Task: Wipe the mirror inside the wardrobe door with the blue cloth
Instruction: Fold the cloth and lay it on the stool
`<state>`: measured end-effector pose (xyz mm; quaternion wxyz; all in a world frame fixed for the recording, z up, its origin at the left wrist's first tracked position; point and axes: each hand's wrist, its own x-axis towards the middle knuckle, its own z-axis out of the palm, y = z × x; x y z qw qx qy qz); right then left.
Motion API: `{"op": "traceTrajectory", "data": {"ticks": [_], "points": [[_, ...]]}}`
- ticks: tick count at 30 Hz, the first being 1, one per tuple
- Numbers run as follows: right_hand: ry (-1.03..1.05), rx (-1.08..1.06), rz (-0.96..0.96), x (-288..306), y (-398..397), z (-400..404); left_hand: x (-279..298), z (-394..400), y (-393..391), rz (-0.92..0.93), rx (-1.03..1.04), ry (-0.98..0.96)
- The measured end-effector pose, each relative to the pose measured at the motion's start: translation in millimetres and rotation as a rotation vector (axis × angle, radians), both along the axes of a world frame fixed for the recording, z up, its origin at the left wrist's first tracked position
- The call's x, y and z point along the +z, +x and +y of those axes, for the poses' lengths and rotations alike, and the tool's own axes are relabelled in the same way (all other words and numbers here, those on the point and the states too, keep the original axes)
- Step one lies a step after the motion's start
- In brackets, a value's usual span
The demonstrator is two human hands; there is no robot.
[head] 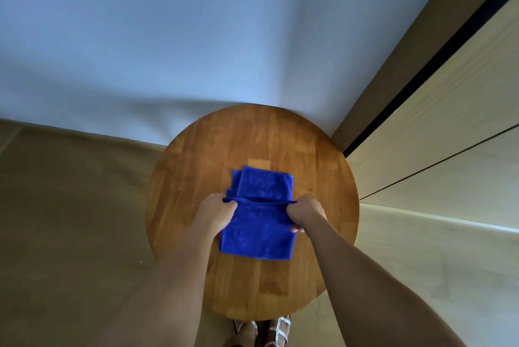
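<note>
A blue cloth (259, 223) lies on a round wooden table (317, 166), folded across its middle. My left hand (214, 213) pinches the fold at the cloth's left edge. My right hand (306, 213) grips the fold at the right edge, fingers curled round it. The near half of the cloth hangs from the raised fold towards me; the far half lies flat in layers. No mirror shows in this view.
Pale wardrobe doors (438, 133) with a dark gap stand to the right of the table. A white wall (196, 37) rises behind it. Beige floor (61, 206) spreads to the left. My sandalled feet (264, 331) stand at the table's near edge.
</note>
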<state>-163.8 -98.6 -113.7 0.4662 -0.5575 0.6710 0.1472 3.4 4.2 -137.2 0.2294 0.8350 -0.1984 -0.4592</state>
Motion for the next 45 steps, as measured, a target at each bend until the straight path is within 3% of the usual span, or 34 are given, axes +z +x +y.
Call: {"op": "traceTrajectory", "data": {"ticks": [10,14,19,26,30,33,35,37,40,42,45], "points": [[-0.209,-0.197,-0.149,-49.4,32.3,-56.0,-47.8,-70.9,18.8,-0.325,-0.050,-0.154],[-0.237,-0.132,-0.064,-70.3,33.0,-56.2,-70.3,-72.9,9.3,-0.256,0.033,-0.156],[-0.155,-0.150,0.063,-81.7,17.8,-42.7,-82.1,-63.0,0.9,-0.205,0.171,0.017],[-0.070,-0.168,0.052,-89.4,22.4,-18.1,-92.8,-62.9,0.7,-0.136,0.048,0.168],[-0.264,0.009,0.049,-89.0,29.1,-24.7,-94.4,-50.7,4.7,0.069,0.139,0.145],[-0.505,0.244,0.022,-83.9,49.2,-39.6,-80.6,-32.5,8.4,0.284,-0.011,0.408],[-0.604,0.276,-0.022,-78.4,65.6,-45.6,-71.9,-29.4,19.9,0.307,-0.150,0.564],[-0.646,0.192,0.011,-75.5,71.5,-45.8,-67.0,-34.6,29.5,0.076,-0.126,0.504],[-0.557,-0.140,0.128,-75.5,57.0,-33.1,-62.9,-45.6,32.4,-0.464,-0.058,0.255],[-0.432,-0.369,0.156,-78.5,43.0,-18.5,-62.9,-53.4,26.6,-0.506,-0.060,0.113],[-0.247,-0.639,0.050,-89.2,33.5,-4.9,-70.0,-59.2,15.3,-0.299,-0.115,0.081]]}}
